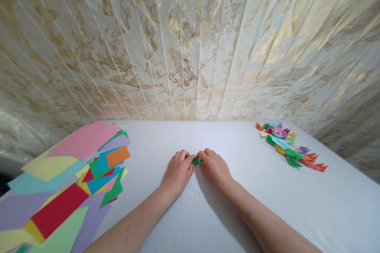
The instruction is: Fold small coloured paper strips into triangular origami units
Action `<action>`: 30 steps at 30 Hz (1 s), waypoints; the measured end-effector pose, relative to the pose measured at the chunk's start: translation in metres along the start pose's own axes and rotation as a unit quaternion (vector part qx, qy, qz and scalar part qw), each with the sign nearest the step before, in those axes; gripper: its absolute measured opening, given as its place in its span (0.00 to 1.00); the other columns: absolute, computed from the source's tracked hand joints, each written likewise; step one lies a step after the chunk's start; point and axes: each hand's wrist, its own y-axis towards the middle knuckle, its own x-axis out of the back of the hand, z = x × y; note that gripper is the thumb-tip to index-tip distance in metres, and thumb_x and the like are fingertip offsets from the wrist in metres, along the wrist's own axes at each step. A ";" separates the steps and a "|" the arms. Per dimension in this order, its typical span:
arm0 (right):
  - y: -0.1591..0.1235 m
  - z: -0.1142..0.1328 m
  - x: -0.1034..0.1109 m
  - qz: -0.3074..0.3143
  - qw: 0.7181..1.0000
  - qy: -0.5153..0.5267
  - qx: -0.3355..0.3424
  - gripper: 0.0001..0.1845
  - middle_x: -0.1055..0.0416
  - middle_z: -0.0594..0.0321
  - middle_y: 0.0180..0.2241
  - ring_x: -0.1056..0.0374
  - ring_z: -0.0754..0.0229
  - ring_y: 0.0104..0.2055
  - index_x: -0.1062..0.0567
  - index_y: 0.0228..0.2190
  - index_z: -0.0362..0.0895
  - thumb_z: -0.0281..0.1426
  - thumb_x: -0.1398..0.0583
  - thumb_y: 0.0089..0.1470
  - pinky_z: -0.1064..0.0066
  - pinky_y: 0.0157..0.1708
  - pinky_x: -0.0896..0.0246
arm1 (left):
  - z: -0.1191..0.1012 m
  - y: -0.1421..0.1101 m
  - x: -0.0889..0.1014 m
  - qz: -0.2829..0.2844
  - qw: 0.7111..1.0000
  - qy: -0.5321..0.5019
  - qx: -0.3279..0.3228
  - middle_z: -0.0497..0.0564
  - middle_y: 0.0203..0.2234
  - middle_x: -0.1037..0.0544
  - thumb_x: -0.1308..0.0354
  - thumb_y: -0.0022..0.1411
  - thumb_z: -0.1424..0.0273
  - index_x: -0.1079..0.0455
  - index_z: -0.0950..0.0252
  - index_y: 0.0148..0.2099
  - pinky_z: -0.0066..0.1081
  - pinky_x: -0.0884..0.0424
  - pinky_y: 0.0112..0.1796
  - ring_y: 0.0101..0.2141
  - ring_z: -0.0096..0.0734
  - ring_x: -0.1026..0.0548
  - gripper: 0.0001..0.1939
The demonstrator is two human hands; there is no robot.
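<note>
A small piece of folded green paper [196, 161] is pinched between my two hands near the middle of the white table [190, 213]. My left hand [179, 170] grips its left end, thumb and fingers pressed together. On the other side, my right hand [214, 167] is closed on the right end, its fingers curled over it. Only the middle of the green paper shows; the fingers hide both ends, so its full shape is not visible.
Loose coloured paper sheets, with a pink sheet [87, 140] and a red piece [59, 209] among them, overlap along the table's left side. At the back right lie several small folded paper figures [280, 142]. A gold-patterned curtain [184, 47] hangs behind the table.
</note>
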 end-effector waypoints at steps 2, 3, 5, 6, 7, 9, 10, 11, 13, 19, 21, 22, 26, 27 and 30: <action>0.001 -0.002 0.000 -0.003 1.000 0.016 -0.003 0.12 0.29 0.60 0.39 0.33 0.58 0.41 0.26 0.40 0.47 0.24 0.47 0.60 0.71 0.37 0.45 | 0.003 0.000 -0.001 -0.010 1.000 -0.016 -0.012 0.51 0.41 0.29 0.46 0.62 0.75 0.30 0.57 0.51 0.37 0.33 0.46 0.43 0.37 0.32 0.16; 0.002 -0.003 0.001 -0.005 1.000 0.025 -0.005 0.12 0.29 0.60 0.39 0.33 0.59 0.41 0.26 0.39 0.47 0.24 0.48 0.61 0.72 0.37 0.46 | 0.005 0.000 -0.002 -0.016 0.999 -0.026 -0.018 0.51 0.40 0.29 0.46 0.63 0.75 0.29 0.57 0.51 0.37 0.33 0.45 0.43 0.37 0.32 0.15; 0.002 -0.004 0.001 -0.007 0.999 0.047 -0.015 0.12 0.29 0.60 0.38 0.33 0.60 0.40 0.25 0.37 0.46 0.25 0.48 0.61 0.73 0.37 0.46 | 0.008 0.001 -0.003 -0.027 0.998 -0.052 -0.029 0.50 0.39 0.29 0.46 0.63 0.74 0.28 0.58 0.48 0.36 0.34 0.45 0.42 0.36 0.32 0.12; 0.002 -0.005 0.000 -0.008 0.998 0.061 -0.020 0.12 0.29 0.61 0.37 0.33 0.61 0.39 0.25 0.36 0.46 0.25 0.48 0.61 0.73 0.36 0.47 | 0.009 0.001 -0.004 -0.033 0.997 -0.070 -0.030 0.50 0.38 0.28 0.46 0.64 0.74 0.27 0.59 0.45 0.36 0.34 0.45 0.42 0.35 0.31 0.10; 0.002 -0.006 0.000 -0.009 0.997 0.078 -0.024 0.12 0.29 0.61 0.36 0.33 0.61 0.39 0.25 0.35 0.45 0.26 0.48 0.61 0.73 0.36 0.47 | 0.010 0.002 -0.004 -0.038 0.995 -0.091 -0.026 0.50 0.37 0.28 0.47 0.64 0.73 0.27 0.60 0.42 0.35 0.34 0.44 0.41 0.35 0.31 0.08; 0.002 -0.007 -0.001 -0.015 0.993 0.115 -0.030 0.11 0.29 0.62 0.34 0.34 0.62 0.36 0.26 0.34 0.45 0.25 0.48 0.60 0.74 0.35 0.47 | 0.012 0.004 -0.006 -0.047 0.990 -0.132 -0.003 0.50 0.34 0.28 0.47 0.64 0.72 0.28 0.62 0.36 0.34 0.34 0.42 0.39 0.34 0.31 0.07; 0.003 -0.007 -0.002 -0.018 0.990 0.135 -0.031 0.11 0.29 0.62 0.34 0.34 0.63 0.35 0.26 0.33 0.45 0.25 0.48 0.60 0.74 0.34 0.48 | 0.013 0.006 -0.006 -0.052 0.987 -0.150 0.012 0.49 0.33 0.28 0.47 0.64 0.71 0.28 0.63 0.33 0.33 0.34 0.41 0.38 0.34 0.31 0.08; 0.003 -0.007 -0.003 -0.021 0.987 0.156 -0.030 0.10 0.29 0.62 0.33 0.34 0.63 0.34 0.26 0.32 0.44 0.25 0.47 0.59 0.74 0.34 0.48 | 0.014 0.007 -0.007 -0.054 0.985 -0.164 0.026 0.49 0.32 0.29 0.46 0.64 0.71 0.29 0.63 0.32 0.32 0.34 0.40 0.37 0.34 0.30 0.08; 0.004 -0.008 -0.006 -0.024 0.978 0.208 -0.027 0.09 0.28 0.62 0.33 0.34 0.63 0.33 0.27 0.33 0.44 0.25 0.47 0.58 0.74 0.33 0.47 | 0.015 0.010 -0.008 -0.056 0.981 -0.181 0.048 0.49 0.31 0.29 0.46 0.64 0.70 0.30 0.64 0.30 0.32 0.34 0.39 0.36 0.33 0.30 0.10; 0.006 -0.010 -0.015 -0.032 0.940 0.340 -0.022 0.07 0.27 0.64 0.31 0.32 0.62 0.33 0.32 0.37 0.45 0.24 0.46 0.56 0.74 0.34 0.45 | 0.015 0.013 -0.010 -0.059 0.982 -0.165 0.070 0.50 0.33 0.27 0.47 0.63 0.72 0.30 0.64 0.29 0.34 0.33 0.42 0.38 0.35 0.30 0.09; 0.006 -0.011 -0.017 -0.036 0.946 0.321 -0.027 0.07 0.27 0.65 0.30 0.33 0.62 0.33 0.32 0.36 0.46 0.23 0.46 0.55 0.74 0.33 0.46 | 0.014 0.011 -0.009 -0.071 0.983 -0.152 0.071 0.51 0.34 0.27 0.46 0.62 0.73 0.30 0.63 0.33 0.36 0.33 0.43 0.39 0.35 0.29 0.06; 0.005 -0.011 -0.017 -0.036 0.953 0.298 -0.030 0.07 0.28 0.65 0.30 0.33 0.62 0.32 0.32 0.35 0.46 0.23 0.46 0.55 0.74 0.32 0.47 | 0.014 0.010 -0.009 -0.077 0.983 -0.149 0.068 0.51 0.36 0.27 0.46 0.62 0.74 0.30 0.63 0.36 0.36 0.33 0.44 0.40 0.36 0.29 0.04; 0.006 -0.010 -0.013 -0.037 0.982 0.180 -0.032 0.08 0.29 0.64 0.30 0.35 0.62 0.31 0.29 0.32 0.46 0.22 0.46 0.55 0.73 0.31 0.51 | 0.013 0.007 -0.008 -0.062 0.988 -0.140 0.029 0.49 0.41 0.26 0.48 0.58 0.81 0.29 0.59 0.42 0.37 0.34 0.47 0.44 0.35 0.30 0.14; 0.006 -0.010 -0.012 -0.038 0.986 0.160 -0.029 0.08 0.29 0.63 0.31 0.36 0.62 0.31 0.29 0.31 0.45 0.22 0.46 0.55 0.73 0.31 0.51 | 0.012 0.006 -0.007 -0.049 0.990 -0.131 0.017 0.48 0.40 0.26 0.47 0.57 0.81 0.29 0.58 0.42 0.37 0.35 0.47 0.44 0.35 0.30 0.15; 0.006 -0.009 -0.008 -0.033 0.990 0.133 -0.025 0.08 0.29 0.62 0.32 0.35 0.62 0.33 0.27 0.31 0.45 0.23 0.45 0.56 0.73 0.32 0.50 | 0.011 0.005 -0.006 -0.025 0.995 -0.100 -0.009 0.48 0.40 0.26 0.44 0.57 0.79 0.28 0.58 0.42 0.38 0.35 0.47 0.45 0.37 0.31 0.13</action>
